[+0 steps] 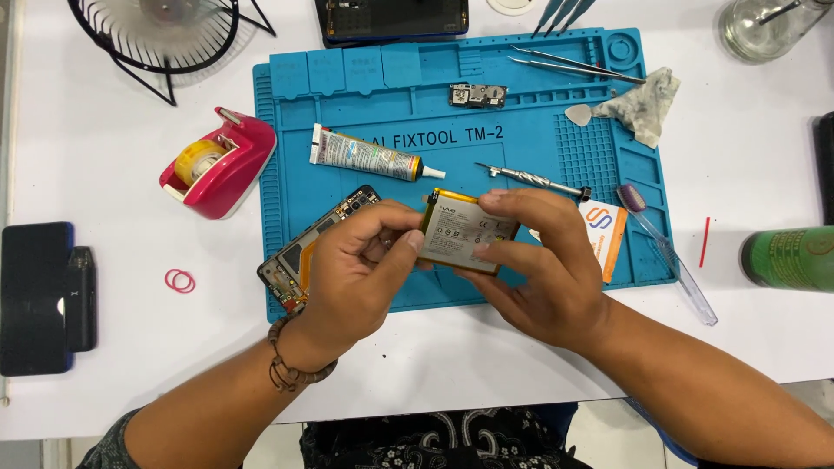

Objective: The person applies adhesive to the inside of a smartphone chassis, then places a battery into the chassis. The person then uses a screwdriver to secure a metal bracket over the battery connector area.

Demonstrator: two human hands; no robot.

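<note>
- Battery (465, 241), a flat pale phone cell, sits pinched between both hands just above the blue mat (295, 174).
- Left hand (360, 265) grips its left edge with thumb and fingers; right hand (539, 269) clasps the right edge.
- Opened phone (300, 256) lies on the mat under the left hand.
- Judged step: handling the loose cell; any next move calls for gentle, flat pressure.
- Glue tube (369, 156) and screwdriver (530, 180) lie near.

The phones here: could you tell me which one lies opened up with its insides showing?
The opened phone on the blue mat, under the left hand; the dark phone at far left is closed.
</note>
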